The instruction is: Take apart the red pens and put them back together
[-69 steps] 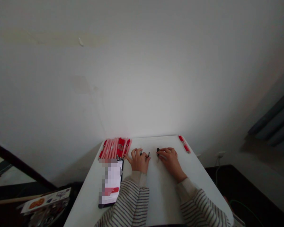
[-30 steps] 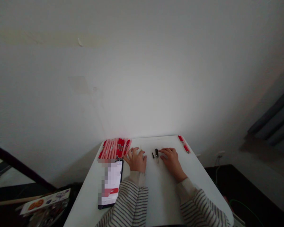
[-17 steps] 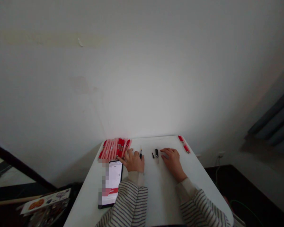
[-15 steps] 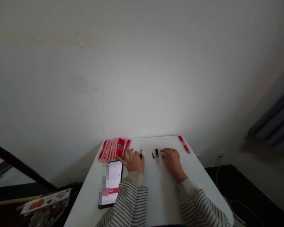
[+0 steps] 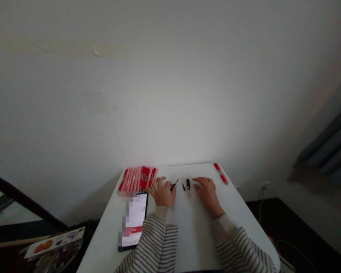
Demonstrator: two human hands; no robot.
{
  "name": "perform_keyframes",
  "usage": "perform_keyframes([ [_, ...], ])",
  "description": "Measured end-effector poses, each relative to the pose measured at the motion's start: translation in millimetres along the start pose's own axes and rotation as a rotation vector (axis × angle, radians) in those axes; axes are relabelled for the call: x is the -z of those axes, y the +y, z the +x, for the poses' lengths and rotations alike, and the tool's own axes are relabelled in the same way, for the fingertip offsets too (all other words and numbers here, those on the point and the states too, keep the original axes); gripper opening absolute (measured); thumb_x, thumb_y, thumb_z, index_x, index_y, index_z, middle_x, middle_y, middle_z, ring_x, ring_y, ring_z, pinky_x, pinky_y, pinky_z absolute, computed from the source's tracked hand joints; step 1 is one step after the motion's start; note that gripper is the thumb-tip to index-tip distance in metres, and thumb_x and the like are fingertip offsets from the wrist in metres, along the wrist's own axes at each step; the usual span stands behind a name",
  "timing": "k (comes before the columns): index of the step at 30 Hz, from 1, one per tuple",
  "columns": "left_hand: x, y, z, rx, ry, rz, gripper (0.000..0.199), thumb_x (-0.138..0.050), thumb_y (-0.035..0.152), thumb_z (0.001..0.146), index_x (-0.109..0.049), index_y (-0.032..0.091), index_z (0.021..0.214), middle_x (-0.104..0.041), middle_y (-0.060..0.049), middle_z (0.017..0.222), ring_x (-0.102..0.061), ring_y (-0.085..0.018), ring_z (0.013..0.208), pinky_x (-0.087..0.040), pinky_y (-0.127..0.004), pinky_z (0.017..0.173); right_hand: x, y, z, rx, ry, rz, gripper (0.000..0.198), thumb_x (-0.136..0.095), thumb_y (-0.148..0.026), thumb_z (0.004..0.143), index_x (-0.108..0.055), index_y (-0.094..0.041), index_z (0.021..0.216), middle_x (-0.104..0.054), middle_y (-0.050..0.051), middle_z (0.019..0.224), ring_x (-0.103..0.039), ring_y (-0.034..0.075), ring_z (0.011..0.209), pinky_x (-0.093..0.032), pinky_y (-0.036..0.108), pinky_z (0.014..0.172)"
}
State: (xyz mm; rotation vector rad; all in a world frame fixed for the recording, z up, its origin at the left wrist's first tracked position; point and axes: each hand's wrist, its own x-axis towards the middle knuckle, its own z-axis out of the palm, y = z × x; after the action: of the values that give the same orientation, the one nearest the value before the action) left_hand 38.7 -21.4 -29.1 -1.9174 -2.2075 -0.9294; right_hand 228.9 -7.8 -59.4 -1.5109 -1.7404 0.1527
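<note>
Between the thumb and index finger of my left hand [image 5: 164, 192] is a slim black pen-like piece [image 5: 174, 185] with a pale tip. It now points up and to the right. My right hand [image 5: 207, 192] rests on the table with its fingers stretched out, holding nothing. Just left of its fingertips lie a black part with a clear lower end [image 5: 188, 184] and a smaller dark pointed part [image 5: 183, 187]. A row of red and pink pens [image 5: 138, 179] lies beyond my left hand.
A phone [image 5: 135, 222] with a lit screen lies on the white table [image 5: 191, 235], left of my left forearm. One red pen [image 5: 221, 174] lies near the far right edge. A wall [image 5: 170, 94] rises behind the table. Papers [image 5: 55, 242] are stacked low at the left.
My left hand has shifted slightly right, and the black piece in it has turned from nearly upright to slanting rightward. My right hand has stayed where it was.
</note>
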Motion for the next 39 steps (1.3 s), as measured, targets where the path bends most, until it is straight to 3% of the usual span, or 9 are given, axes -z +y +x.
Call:
perform_keyframes([
  [5,1.1,4.0,-2.5,-0.108,-0.023,-0.09,0.009,-0.07,0.036,0.07,-0.07,0.029,0.076,-0.059,-0.001,0.121,-0.039,-0.026,0.124,-0.012,-0.059,0.11,1.1,-3.4,1.2,0.1,0.052,0.086,0.03,-0.052,-0.028,0.086,-0.064,-0.027,0.113,-0.064,0.006,0.11,-0.049,0.023,0.105,-0.04,0.041,0.093],
  [10,1.9,5.7,-3.5,-0.157,-0.03,-0.134,0.01,-0.074,0.034,0.067,-0.071,0.032,0.076,-0.059,0.001,0.12,-0.04,-0.026,0.123,-0.013,-0.058,0.109,1.0,-7.1,1.2,0.174,0.011,0.094,0.028,-0.057,-0.027,0.085,-0.065,-0.031,0.111,-0.063,0.003,0.111,-0.047,0.022,0.104,-0.04,0.039,0.093],
  [17,2.4,6.5,-2.4,-0.125,-0.042,-0.14,0.009,-0.074,0.035,0.066,-0.072,0.034,0.075,-0.059,0.0,0.12,-0.04,-0.026,0.121,-0.013,-0.056,0.11,2.4,-3.5,0.6,0.061,0.04,-0.035,0.015,-0.061,-0.026,0.083,-0.072,-0.032,0.091,-0.066,0.001,0.099,-0.047,0.022,0.1,-0.034,0.039,0.092],
  [27,2.1,1.8,-0.2,-0.042,-0.03,-0.088,0.01,-0.07,0.035,0.07,-0.071,0.033,0.08,-0.057,0.0,0.121,-0.038,-0.026,0.122,-0.012,-0.058,0.109,5.4,-1.0,1.6,-0.076,0.053,-0.065,0.017,-0.056,-0.028,0.084,-0.073,-0.03,0.086,-0.065,0.003,0.093,-0.048,0.02,0.095,-0.032,0.034,0.084],
  [39,1.8,0.7,0.0,-0.001,0.027,-0.058,0.011,-0.073,0.035,0.068,-0.071,0.033,0.078,-0.058,0.0,0.119,-0.04,-0.025,0.12,-0.015,-0.058,0.106,6.4,-1.1,1.4,-0.133,0.026,-0.086,0.017,-0.056,-0.028,0.083,-0.073,-0.03,0.087,-0.066,0.002,0.091,-0.05,0.02,0.095,-0.031,0.034,0.085],
])
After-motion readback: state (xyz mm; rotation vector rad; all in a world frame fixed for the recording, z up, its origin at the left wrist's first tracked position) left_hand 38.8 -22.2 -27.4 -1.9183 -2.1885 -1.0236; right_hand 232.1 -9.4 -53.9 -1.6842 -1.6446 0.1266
